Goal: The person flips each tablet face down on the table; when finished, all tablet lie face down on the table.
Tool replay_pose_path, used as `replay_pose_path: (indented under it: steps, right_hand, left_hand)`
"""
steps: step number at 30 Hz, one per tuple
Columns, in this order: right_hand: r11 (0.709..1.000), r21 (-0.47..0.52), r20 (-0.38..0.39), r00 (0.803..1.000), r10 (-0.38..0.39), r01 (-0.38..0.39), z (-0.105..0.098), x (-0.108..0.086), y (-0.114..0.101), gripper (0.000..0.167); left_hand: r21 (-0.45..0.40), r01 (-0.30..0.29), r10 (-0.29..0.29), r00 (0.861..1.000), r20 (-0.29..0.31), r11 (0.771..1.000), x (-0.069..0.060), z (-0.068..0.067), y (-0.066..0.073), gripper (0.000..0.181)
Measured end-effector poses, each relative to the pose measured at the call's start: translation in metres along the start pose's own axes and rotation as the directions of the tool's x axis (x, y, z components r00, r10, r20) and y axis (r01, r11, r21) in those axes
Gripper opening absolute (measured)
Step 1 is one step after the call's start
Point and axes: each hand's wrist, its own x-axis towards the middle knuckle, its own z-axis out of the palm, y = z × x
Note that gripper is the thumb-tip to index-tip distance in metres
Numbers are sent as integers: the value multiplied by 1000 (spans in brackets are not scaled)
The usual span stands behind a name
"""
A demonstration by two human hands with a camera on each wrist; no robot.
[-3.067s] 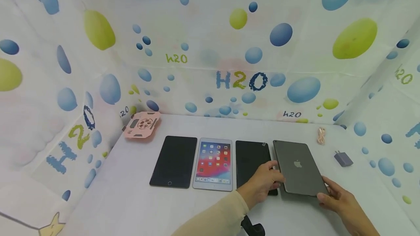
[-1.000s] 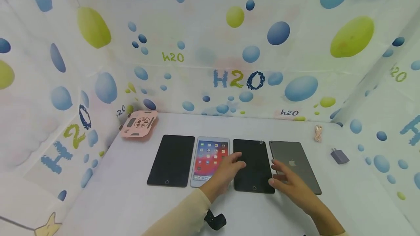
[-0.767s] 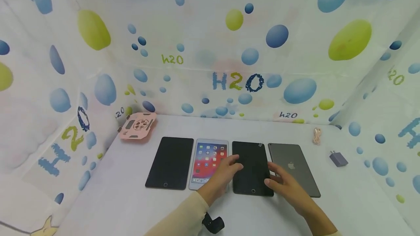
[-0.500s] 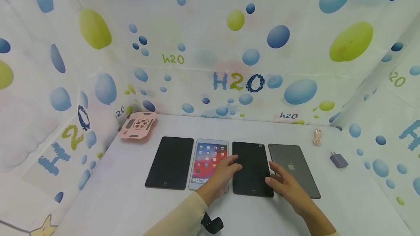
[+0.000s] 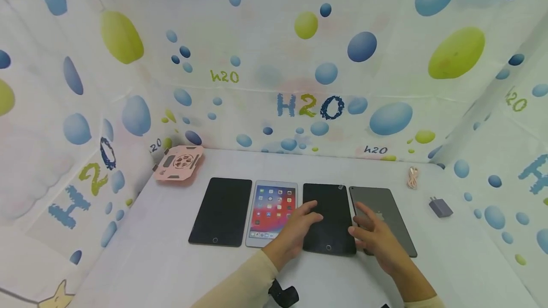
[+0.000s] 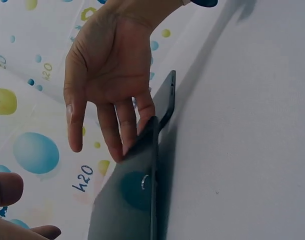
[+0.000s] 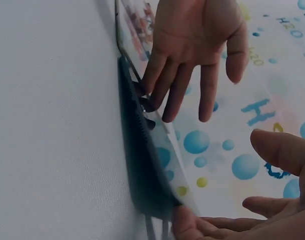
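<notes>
fingers (image 5: 307, 207) relaxed and spread, the left hand (image 5: 291, 233) and right hand (image 5: 379, 239) flank a black tablet (image 5: 327, 227), perhaps touching its edges; on the surface (image 5: 338, 279), a lit white ipad (image 5: 273, 201) sits left, a grey ipad (image 5: 377, 197) right, a coiled cable (image 5: 412, 178) farther back.

The rightmost black tablet (image 5: 333, 223) looks smooth, glossy

My head view looking forward and down across the table (image 5: 145, 251), wrist views low and close, left facing my right hand (image 6: 112, 65), right facing my left hand (image 7: 197, 40), all sharing the black tablet (image 5: 333, 222).
</notes>
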Motion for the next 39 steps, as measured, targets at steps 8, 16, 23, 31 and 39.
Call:
replay_pose_path:
  steps: [8, 16, 23, 31, 39]
  right_hand:
    - [970, 226, 119, 986, -120, 91, 4, 3, 7, 87]
    - [944, 318, 313, 931, -190, 85, 22, 4, 10, 108]
    - [947, 316, 341, 923, -176, 64, 38, 5, 10, 106]
    - [961, 184, 273, 928, -254, 209, 39, 0, 3, 97]
    - [922, 73, 241, 890, -387, 381, 41, -4, -6, 86]
  left_hand:
    - [29, -3, 3, 1000, 8, 1000, 1, 4, 3, 61]
    - [198, -5, 4, 1000, 4, 980, -2, 6, 3, 80]
    - [301, -50, 45, 999, 24, 952, -4, 8, 5, 88]
    - [269, -90, 63, 992, 106, 959, -5, 5, 14, 85]
    - [139, -99, 68, 974, 217, 985, -3, -2, 19, 74]
